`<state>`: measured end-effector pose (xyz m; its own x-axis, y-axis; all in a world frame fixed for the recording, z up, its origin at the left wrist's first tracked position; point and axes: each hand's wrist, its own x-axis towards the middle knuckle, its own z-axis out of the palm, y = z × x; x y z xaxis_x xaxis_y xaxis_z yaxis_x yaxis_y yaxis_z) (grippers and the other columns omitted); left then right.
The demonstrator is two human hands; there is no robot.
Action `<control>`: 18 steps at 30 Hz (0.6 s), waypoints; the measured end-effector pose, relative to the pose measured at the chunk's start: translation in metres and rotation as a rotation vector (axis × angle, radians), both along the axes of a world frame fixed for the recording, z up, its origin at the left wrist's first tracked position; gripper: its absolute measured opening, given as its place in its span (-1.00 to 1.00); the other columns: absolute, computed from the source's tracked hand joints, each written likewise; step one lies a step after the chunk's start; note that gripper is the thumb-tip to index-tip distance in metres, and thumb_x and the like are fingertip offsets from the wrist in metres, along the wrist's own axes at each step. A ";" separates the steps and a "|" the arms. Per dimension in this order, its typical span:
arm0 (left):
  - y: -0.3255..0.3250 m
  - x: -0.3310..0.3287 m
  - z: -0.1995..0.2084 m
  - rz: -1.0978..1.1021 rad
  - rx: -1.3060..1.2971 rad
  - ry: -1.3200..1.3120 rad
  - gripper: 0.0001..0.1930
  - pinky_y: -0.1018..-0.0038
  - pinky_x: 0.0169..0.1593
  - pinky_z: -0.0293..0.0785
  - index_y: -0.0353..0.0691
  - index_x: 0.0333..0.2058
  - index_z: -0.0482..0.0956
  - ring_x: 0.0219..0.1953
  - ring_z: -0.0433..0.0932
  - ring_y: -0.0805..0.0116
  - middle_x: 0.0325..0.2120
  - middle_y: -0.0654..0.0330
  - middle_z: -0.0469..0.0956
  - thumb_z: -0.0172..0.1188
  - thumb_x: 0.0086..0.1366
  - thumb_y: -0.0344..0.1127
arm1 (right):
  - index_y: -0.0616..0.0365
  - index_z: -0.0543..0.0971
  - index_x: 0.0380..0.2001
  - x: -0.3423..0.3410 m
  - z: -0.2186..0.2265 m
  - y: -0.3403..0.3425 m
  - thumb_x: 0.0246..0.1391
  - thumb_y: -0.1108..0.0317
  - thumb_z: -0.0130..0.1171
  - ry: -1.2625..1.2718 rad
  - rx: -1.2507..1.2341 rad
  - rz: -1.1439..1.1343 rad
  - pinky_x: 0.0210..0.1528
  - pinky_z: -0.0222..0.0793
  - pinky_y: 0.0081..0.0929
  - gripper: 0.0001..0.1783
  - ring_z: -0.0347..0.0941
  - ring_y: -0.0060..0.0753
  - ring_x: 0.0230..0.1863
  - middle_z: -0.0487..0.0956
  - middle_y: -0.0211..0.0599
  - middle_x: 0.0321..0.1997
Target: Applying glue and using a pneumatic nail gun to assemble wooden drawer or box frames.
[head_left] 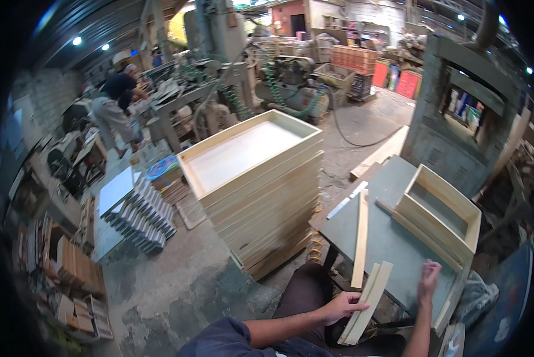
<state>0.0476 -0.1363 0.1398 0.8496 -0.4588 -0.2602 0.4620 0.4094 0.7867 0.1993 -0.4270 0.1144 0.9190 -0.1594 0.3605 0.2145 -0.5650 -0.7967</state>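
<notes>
beside the grey surface point(396, 245), the left hand point(341, 307) has its grip closed round the middle of pale wooden strips point(375, 293), seemingly to keep them balanced; the right hand point(428, 279) curls over the surface, and i can't tell whether it's empty.

Frame point(433, 226) on table point(393, 241), trays point(266, 202) left

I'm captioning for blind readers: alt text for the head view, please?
A person's left hand holds wooden strips; the right hand is over a grey-green table bearing a rectangular wooden frame. Left of the table stands a stack of wooden trays.
</notes>
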 end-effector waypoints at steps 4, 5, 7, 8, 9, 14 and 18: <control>-0.002 0.001 0.007 -0.037 0.023 -0.025 -0.61 0.58 -0.18 0.49 -0.29 0.04 0.49 -0.23 0.51 0.59 -0.25 0.33 0.55 0.21 0.30 -0.23 | 0.18 0.20 0.23 0.015 -0.036 -0.065 0.27 -0.16 -0.14 0.094 -0.481 -0.556 0.25 0.10 -0.11 -0.30 0.18 0.05 0.30 0.25 0.08 0.30; -0.002 -0.002 0.004 -0.002 0.012 -0.025 -0.61 0.59 -0.21 0.48 -0.28 0.03 0.49 -0.25 0.50 0.61 -0.25 0.34 0.54 0.22 0.29 -0.21 | 0.09 0.00 0.37 0.008 -0.025 -0.043 0.25 -0.21 -0.18 0.116 -0.474 -0.350 0.34 -0.04 -0.05 -0.18 0.08 0.05 0.37 0.13 0.07 0.38; 0.002 -0.006 0.001 0.009 -0.010 -0.025 -0.62 0.60 -0.23 0.47 -0.26 0.02 0.50 -0.25 0.50 0.61 -0.25 0.34 0.54 0.22 0.29 -0.20 | 0.06 -0.04 0.39 -0.016 0.004 0.009 0.25 -0.23 -0.20 0.148 -0.277 0.003 0.37 -0.11 -0.04 -0.17 0.03 0.06 0.39 0.08 0.06 0.40; 0.001 -0.007 0.003 -0.007 -0.034 -0.032 -0.62 0.62 -0.24 0.46 -0.25 0.01 0.51 -0.26 0.50 0.62 -0.25 0.34 0.54 0.23 0.28 -0.20 | 0.02 -0.08 0.40 -0.021 0.014 0.023 0.25 -0.24 -0.23 0.178 -0.076 0.324 0.40 -0.18 -0.04 -0.16 -0.02 0.07 0.41 0.03 0.06 0.43; 0.001 -0.006 0.005 -0.013 -0.041 -0.035 -0.63 0.63 -0.24 0.45 -0.24 -0.01 0.51 -0.26 0.49 0.64 -0.26 0.35 0.54 0.23 0.28 -0.19 | -0.03 -0.13 0.41 -0.013 0.009 0.013 0.24 -0.26 -0.27 0.067 -0.176 0.300 0.43 -0.28 -0.03 -0.15 -0.09 0.09 0.43 -0.01 0.01 0.45; 0.006 -0.008 0.014 -0.004 0.020 -0.053 -0.65 0.63 -0.25 0.43 -0.25 -0.01 0.51 -0.28 0.47 0.67 -0.29 0.38 0.53 0.21 0.29 -0.21 | 0.04 -0.14 0.41 -0.005 -0.001 -0.023 0.23 -0.26 -0.23 0.266 -0.549 -0.186 0.43 -0.38 -0.02 -0.12 -0.09 0.07 0.44 0.00 -0.09 0.46; 0.007 -0.006 0.010 0.054 -0.051 -0.030 -0.69 0.66 -0.34 0.35 -0.23 -0.08 0.54 -0.35 0.43 0.68 -0.36 0.42 0.51 0.21 0.29 -0.19 | 0.12 -0.08 0.39 -0.043 0.013 0.022 0.22 -0.27 -0.21 0.363 -0.286 0.582 0.44 -0.37 -0.06 -0.10 -0.14 0.00 0.46 -0.04 -0.05 0.47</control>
